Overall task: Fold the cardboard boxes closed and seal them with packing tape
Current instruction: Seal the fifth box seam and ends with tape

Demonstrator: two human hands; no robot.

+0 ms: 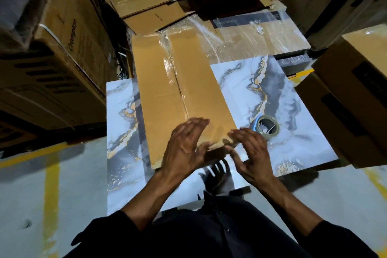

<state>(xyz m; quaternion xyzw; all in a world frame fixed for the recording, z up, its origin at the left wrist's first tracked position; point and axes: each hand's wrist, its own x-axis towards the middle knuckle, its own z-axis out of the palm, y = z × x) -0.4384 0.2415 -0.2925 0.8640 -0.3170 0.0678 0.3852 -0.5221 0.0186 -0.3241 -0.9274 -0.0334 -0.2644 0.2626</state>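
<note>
step: smooth tape over box (pixel 178 98) near end | left hand (pixel 186 146) flat, pressing | right hand (pixel 250 153) open, empty | tape roll (pixel 268 126) toward desk (pixel 293 142) right edge | advice: press seam outward, firmly

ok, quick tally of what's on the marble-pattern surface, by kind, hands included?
Cardboard box, flaps closed, clear tape along the seam: 1
Packing tape roll: 1
Hands, left hand and right hand, at the box's near end: 2
Total: 4
</note>
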